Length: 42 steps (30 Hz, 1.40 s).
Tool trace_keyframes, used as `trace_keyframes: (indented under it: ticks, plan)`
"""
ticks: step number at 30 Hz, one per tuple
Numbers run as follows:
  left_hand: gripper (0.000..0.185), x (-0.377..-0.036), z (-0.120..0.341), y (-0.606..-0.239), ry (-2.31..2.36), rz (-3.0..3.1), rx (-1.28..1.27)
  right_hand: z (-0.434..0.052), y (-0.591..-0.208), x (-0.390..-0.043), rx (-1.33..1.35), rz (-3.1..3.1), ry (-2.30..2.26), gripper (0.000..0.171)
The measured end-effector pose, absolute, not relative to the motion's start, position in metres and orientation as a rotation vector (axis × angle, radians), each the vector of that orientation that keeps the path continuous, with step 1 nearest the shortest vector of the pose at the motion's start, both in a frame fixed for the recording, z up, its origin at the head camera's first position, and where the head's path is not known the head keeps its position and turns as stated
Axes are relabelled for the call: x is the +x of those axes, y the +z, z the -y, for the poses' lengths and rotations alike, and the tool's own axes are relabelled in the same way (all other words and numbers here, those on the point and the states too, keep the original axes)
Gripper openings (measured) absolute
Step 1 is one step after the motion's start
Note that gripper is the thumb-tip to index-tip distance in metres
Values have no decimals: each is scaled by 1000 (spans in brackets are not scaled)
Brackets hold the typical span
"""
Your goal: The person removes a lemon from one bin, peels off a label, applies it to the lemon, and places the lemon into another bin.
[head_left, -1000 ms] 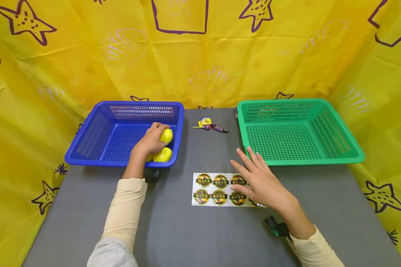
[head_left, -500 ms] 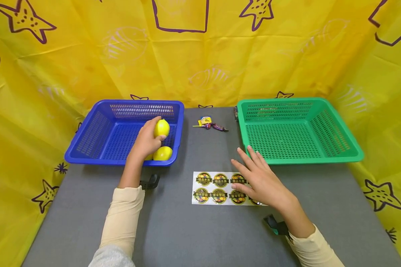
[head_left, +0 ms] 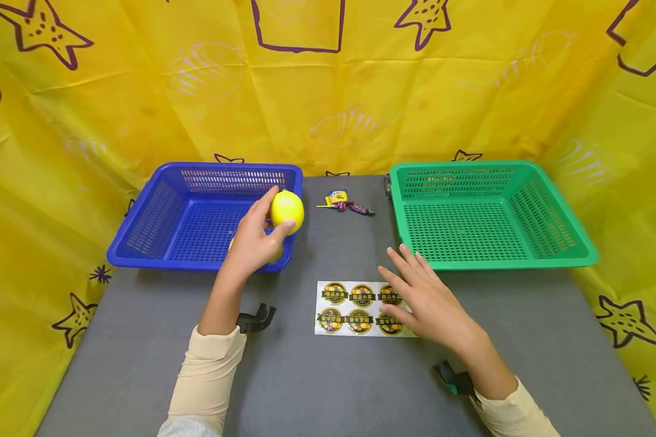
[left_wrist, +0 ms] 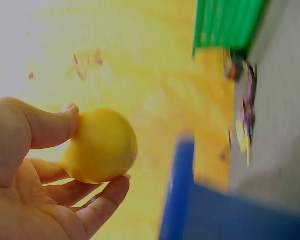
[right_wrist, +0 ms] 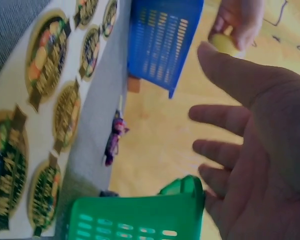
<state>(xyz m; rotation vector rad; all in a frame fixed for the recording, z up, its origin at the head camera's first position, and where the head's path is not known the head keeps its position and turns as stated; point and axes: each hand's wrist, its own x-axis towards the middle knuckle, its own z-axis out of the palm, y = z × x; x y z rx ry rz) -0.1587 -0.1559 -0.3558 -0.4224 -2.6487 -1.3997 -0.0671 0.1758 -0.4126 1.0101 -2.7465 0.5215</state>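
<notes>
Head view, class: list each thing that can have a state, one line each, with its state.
Lemon: lifted, held in the left hand.
Right hand: open over the sticker sheet.
Blue basket: one lemon inside, partly hidden.
Green basket: empty.

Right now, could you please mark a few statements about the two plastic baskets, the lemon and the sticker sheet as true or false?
1. The left hand holds a round yellow lemon in its grip. True.
2. The green slotted plastic basket holds two lemons. False: nothing shows inside it.
3. The right hand lies open over the white sheet of round stickers. True.
4. The blue slotted plastic basket stands right of the green one. False: it stands left.
</notes>
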Motion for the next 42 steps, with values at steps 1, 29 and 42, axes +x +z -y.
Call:
trace_keyframes:
  ticks: [1,29,42]
  plan:
    - [71,-156,149,-355,-1396,2655,-457,-175,-414,-66,1035,2727,550,65]
    - [72,-166,78,-454,-1224,3080,-344,-169,-451,-66,1038,3112,545,62]
    - [75,-166,81,-458,-1282,3060,-317,-169,-455,-65,1031,3091,557,61]
